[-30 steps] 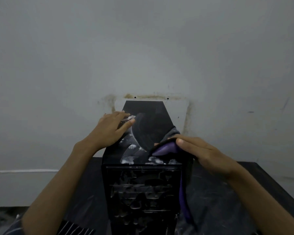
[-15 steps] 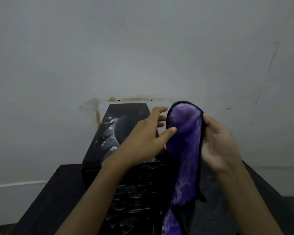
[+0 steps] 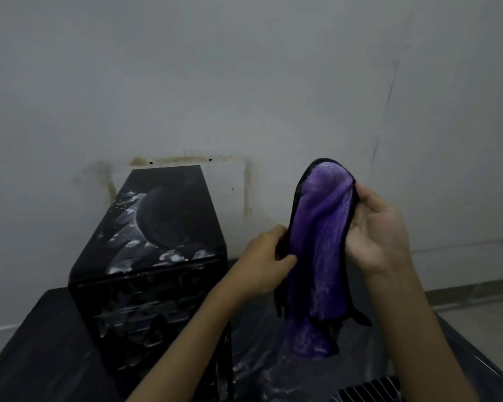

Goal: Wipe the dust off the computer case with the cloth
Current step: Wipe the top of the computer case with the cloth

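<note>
Both hands hold the purple microfibre cloth (image 3: pixel 321 242) up in the air, at about 3 o'clock from the computer case (image 3: pixel 157 250) and clear of it. The left hand (image 3: pixel 262 261) pinches its dark-trimmed left edge; the right hand (image 3: pixel 373 227) curls round the right edge near the top.

The step looks like refolding: best to turn a clean face outward and bunch it into a flat pad before going back to the dusty top panel.

The cloth hangs long-axis vertical, top toward 12 o'clock, tail toward 6. The case stands on the black counter (image 3: pixel 41 343), its top running from 6 toward 12.
</note>
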